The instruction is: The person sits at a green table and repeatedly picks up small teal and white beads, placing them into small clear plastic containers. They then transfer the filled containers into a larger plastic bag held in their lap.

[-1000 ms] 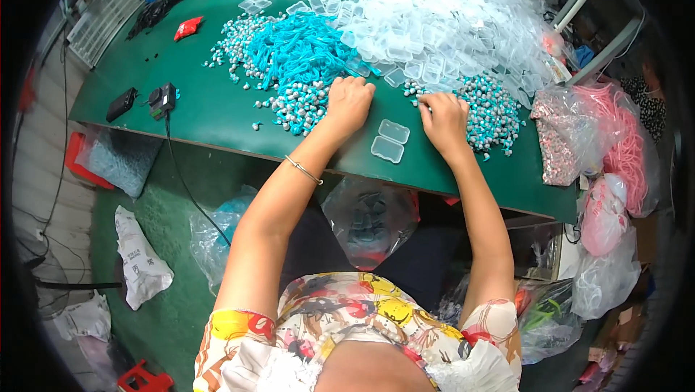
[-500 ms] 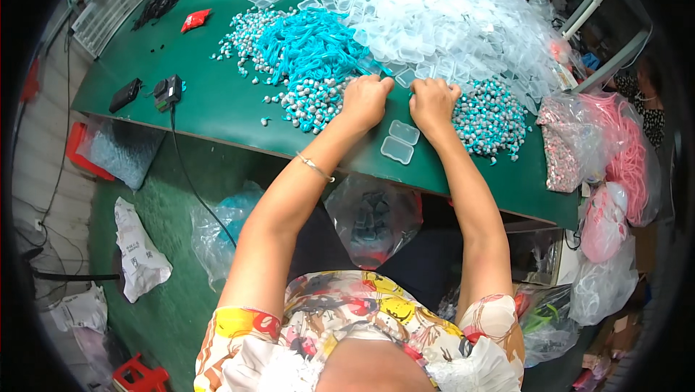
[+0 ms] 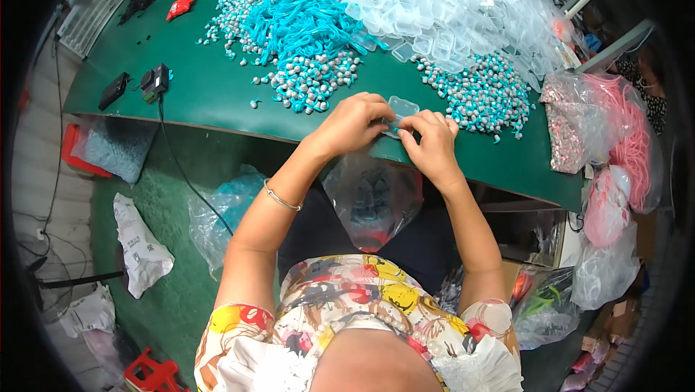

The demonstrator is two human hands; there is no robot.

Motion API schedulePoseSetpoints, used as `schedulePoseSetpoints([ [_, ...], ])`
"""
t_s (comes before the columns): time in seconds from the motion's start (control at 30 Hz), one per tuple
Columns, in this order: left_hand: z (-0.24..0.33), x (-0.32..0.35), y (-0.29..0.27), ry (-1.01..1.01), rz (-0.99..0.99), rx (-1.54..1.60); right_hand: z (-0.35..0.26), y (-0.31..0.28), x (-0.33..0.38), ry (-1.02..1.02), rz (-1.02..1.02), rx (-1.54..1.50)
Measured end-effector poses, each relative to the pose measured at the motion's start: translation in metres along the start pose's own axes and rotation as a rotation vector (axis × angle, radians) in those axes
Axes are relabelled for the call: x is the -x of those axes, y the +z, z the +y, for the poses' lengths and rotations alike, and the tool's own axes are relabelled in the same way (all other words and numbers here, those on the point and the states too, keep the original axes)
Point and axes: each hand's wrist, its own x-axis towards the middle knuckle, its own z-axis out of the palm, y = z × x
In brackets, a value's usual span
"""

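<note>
The right hand (image 3: 432,142) brings thumb and forefinger close together over the open clear case (image 3: 403,106), mid-frame; whether they clamp anything, I cannot tell. The left hand (image 3: 356,124) curls its fingers at the case's left side, their grip hidden. The case looks light, stiff and slippery, its hinge probably fragile; the side walls seem the best hold. Beyond lie grey-and-teal beads (image 3: 483,95) right of centre and soft-looking teal cords (image 3: 297,26) upper left.
</note>
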Motion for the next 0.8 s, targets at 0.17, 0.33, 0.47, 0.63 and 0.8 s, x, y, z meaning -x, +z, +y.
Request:
schedulePoseSetpoints([
  [0.17,-0.002,0.007,0.001,0.033,0.004,0.006,-0.004,0.001,0.001,-0.063,0.052,0.024],
  [0.33,0.008,0.014,0.001,-0.08,0.06,0.071,0.009,-0.004,-0.009,-0.054,0.036,-0.052],
  [0.47,0.006,0.018,0.007,-0.047,0.082,-0.086,0.021,0.001,-0.056,-0.068,0.078,-0.149],
  [0.63,0.0,0.018,0.015,-0.027,0.122,-0.097,0.036,0.047,-0.122,-0.133,0.226,0.131],
  [0.8,-0.002,0.017,0.016,-0.007,0.146,-0.083,0.043,0.08,-0.156,-0.094,0.203,0.345],
])
